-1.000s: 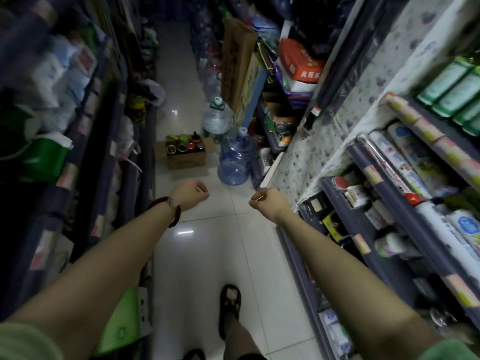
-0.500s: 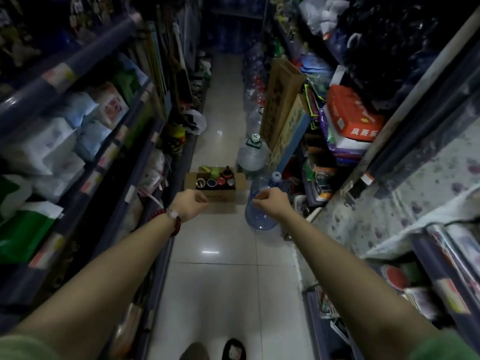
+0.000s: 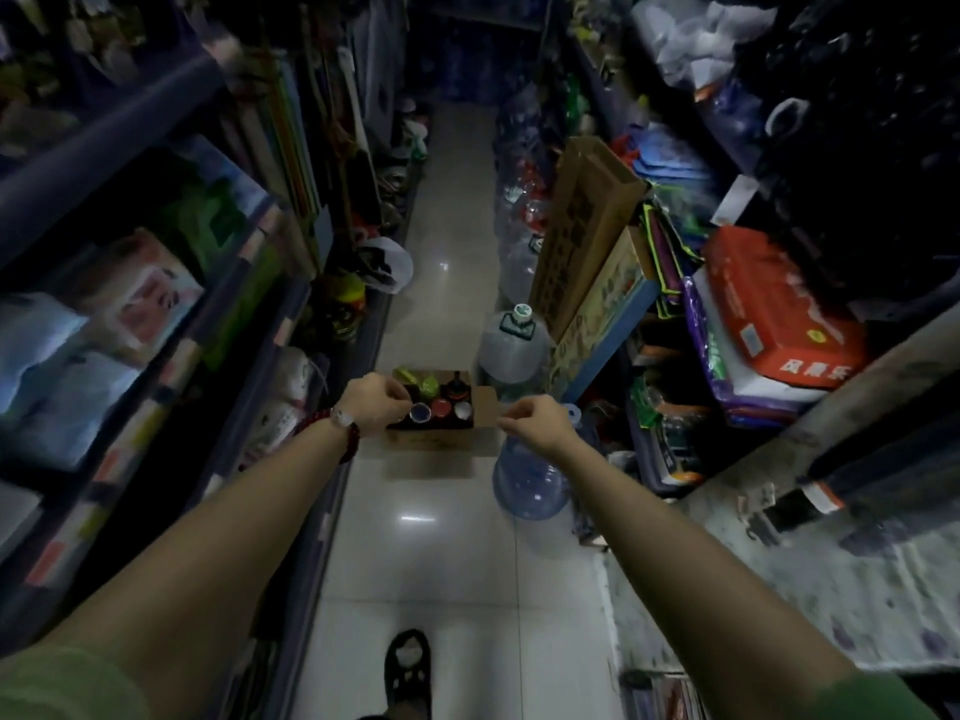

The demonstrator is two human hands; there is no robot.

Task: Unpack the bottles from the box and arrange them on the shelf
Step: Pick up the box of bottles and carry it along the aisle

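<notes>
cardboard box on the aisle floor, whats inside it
The cardboard box holds upright bottles, seen as caps: blue, red, white, green and a dark one. The left hand covers the box's left corner, and the bottles' bodies are hidden.

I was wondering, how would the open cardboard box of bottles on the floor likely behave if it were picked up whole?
The cardboard box is probably heavy for its size, since bottles pack it closely. Its open flap suggests the top gives little stiffness, so the walls may flex. The bottles stand upright with caps showing, so tilting it would likely make them knock together or tip.
</notes>
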